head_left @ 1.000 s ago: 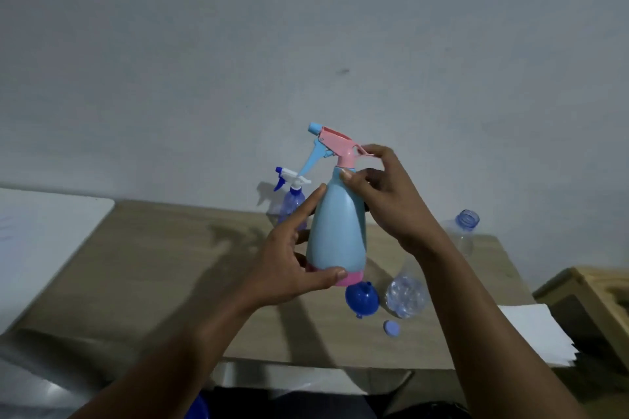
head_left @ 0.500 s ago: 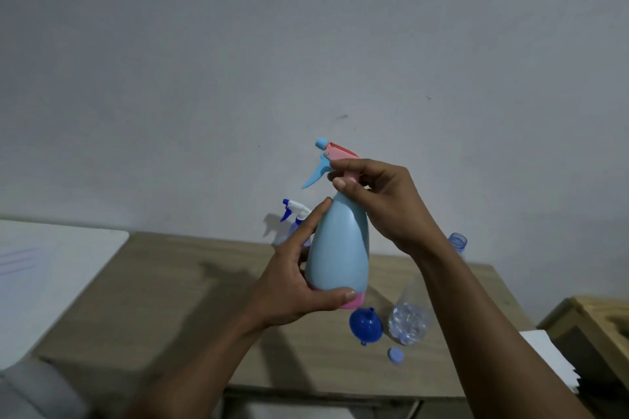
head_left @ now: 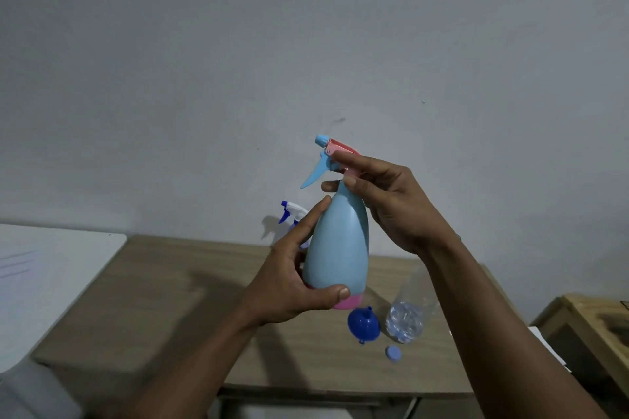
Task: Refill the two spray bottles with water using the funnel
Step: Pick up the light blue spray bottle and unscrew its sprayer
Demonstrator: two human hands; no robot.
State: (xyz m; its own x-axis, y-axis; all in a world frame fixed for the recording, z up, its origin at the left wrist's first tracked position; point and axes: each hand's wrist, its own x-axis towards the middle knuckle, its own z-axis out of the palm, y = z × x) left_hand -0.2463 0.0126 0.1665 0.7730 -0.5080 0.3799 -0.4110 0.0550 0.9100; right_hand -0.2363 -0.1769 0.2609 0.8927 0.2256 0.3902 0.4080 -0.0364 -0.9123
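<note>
above table (head_left: 170,299): upright spray bottle (head_left: 337,248), nozzle (head_left: 321,139) left; l hand (head_left: 289,286) grips base, r hand (head_left: 391,204) pinches neck.

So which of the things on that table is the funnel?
Look at the wooden table, toward its right side, just under the light-blue spray bottle held in the air. The funnel lies there beside a clear bottle, with a small cap nearer the front edge. It is the only round, deep-blue, bowl-shaped piece; the cap is paler and flat.
</note>
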